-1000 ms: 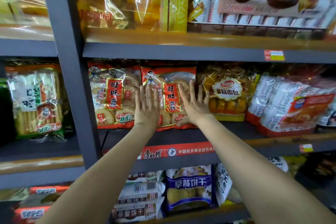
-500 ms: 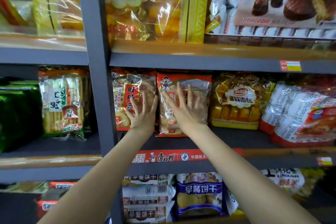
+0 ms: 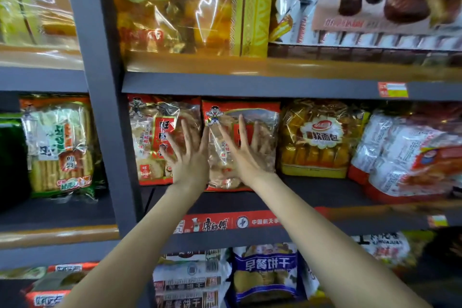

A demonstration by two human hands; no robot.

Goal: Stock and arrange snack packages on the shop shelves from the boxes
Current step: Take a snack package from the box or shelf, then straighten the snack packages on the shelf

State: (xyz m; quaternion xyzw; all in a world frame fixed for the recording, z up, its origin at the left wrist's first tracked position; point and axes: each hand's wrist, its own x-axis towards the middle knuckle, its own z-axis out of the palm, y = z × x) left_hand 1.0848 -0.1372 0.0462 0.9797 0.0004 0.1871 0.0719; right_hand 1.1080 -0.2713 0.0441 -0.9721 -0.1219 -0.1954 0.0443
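At nine o'clock a green-trimmed biscuit-stick pack point(image 3: 58, 147) stands upright on the left shelf bay, with a dark green pack point(image 3: 11, 157) just beside it at the edge of view. A grey upright post point(image 3: 100, 97) divides that bay from the middle shelf point(image 3: 312, 192). Just right of the post stands the left rice-cracker bag point(image 3: 150, 140), red-edged and upright, with the left hand point(image 3: 188, 157) in front of its right half, fingers point(image 3: 185, 132) straight and spread, gripping nothing. Touching that bag on its right is the right rice-cracker bag point(image 3: 262, 120), at the centre of view; the right hand point(image 3: 246, 155) lies flat against its front, fingers point(image 3: 243, 130) splayed open, holding nothing. Both forearms rise from six o'clock and hide the lower parts of both bags. At three o'clock a yellow soft-bread pack point(image 3: 318, 140) stands just beside the right bag, then white-and-red packs point(image 3: 405, 155) leaning near the edge. At twelve o'clock a large bread bag point(image 3: 180, 5) sits on the shelf above; at one o'clock, a chocolate-cake pack point(image 3: 375, 0). At six o'clock, below a red shelf strip point(image 3: 225, 224), a blue biscuit pack point(image 3: 266, 275) stands.
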